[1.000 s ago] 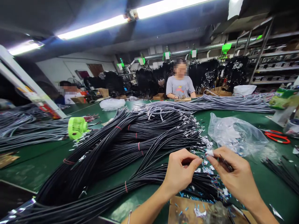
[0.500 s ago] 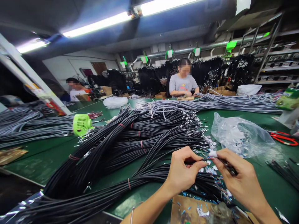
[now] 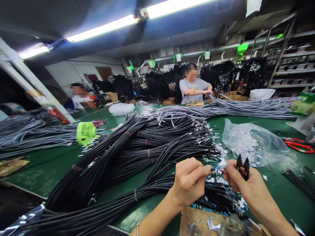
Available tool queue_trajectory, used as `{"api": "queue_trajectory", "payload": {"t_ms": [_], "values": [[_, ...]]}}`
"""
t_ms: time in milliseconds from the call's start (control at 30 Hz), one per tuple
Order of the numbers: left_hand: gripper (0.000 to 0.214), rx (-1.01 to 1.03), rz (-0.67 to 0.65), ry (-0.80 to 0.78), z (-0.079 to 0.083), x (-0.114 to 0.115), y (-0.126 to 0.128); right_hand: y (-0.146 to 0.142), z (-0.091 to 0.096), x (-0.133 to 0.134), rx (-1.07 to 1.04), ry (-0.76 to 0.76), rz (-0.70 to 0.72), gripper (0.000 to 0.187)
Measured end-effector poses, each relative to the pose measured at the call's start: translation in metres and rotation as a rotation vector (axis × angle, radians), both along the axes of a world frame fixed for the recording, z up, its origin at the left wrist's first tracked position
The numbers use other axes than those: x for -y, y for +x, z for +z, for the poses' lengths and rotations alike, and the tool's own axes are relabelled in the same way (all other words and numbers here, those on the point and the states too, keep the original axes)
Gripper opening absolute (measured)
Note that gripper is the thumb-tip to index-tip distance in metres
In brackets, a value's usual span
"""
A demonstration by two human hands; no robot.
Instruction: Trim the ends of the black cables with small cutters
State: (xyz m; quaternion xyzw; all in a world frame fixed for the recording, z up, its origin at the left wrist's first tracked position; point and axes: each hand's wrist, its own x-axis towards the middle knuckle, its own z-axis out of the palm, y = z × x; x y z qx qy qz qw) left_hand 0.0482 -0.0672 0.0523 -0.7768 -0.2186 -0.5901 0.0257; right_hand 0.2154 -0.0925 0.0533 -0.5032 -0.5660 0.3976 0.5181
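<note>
My left hand (image 3: 189,182) is closed, gripping a black cable (image 3: 212,169) near its end. Thin coloured wires (image 3: 220,170) spread from that end towards my right hand (image 3: 242,178). A pair of black nippers (image 3: 243,165) sits in my right hand, its jaws apart and pointing up, while the thumb and index finger pinch at the wires. Something white (image 3: 222,164) shows at the right index fingertip; I cannot tell whether it is a finger cover or a scrap. Below both hands lie black cables with stripped ends (image 3: 221,193).
Bundled black cables (image 3: 110,157) with red ties fill the green table's middle. A clear plastic bag (image 3: 253,142), red-handled scissors (image 3: 299,145), a green fan (image 3: 86,133) and a cardboard piece (image 3: 192,223) lie around. Opposite, a co-worker (image 3: 194,87) handles grey cables (image 3: 246,108).
My left hand has turned so its knuckles face up. In my right hand the nippers have swung upright, with their jaws showing. The co-worker opposite has lifted both hands to the grey cables.
</note>
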Motion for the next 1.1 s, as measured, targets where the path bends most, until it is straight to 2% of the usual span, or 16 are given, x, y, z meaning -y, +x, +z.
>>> {"api": "queue_trajectory", "payload": {"t_ms": [100,200,267,367,467,700,1100], "values": [[0.018,-0.012,0.057,0.051,0.0,0.0,0.0,0.0,0.002,0.002,0.199,0.18,-0.084,0.029],[0.018,0.028,0.09,0.043,0.001,0.001,-0.001,0.003,-0.001,-0.001,0.226,0.283,-0.081,0.025],[0.017,0.056,0.099,0.025,0.002,0.002,-0.002,0.005,-0.005,-0.004,0.243,0.324,-0.114,0.03],[0.017,0.09,0.108,0.014,0.004,0.004,-0.003,0.006,-0.009,-0.007,0.34,0.337,-0.121,0.03],[0.018,0.105,0.104,0.017,0.005,0.005,-0.004,0.005,-0.006,-0.006,0.381,0.356,-0.054,0.027],[0.02,0.071,0.105,0.029,0.005,0.006,-0.003,0.0,0.006,-0.003,0.355,0.397,0.012,0.023],[0.022,0.03,0.18,0.145,0.004,0.006,-0.002,0.0,0.006,-0.002,0.342,0.362,0.025,0.027]]}}
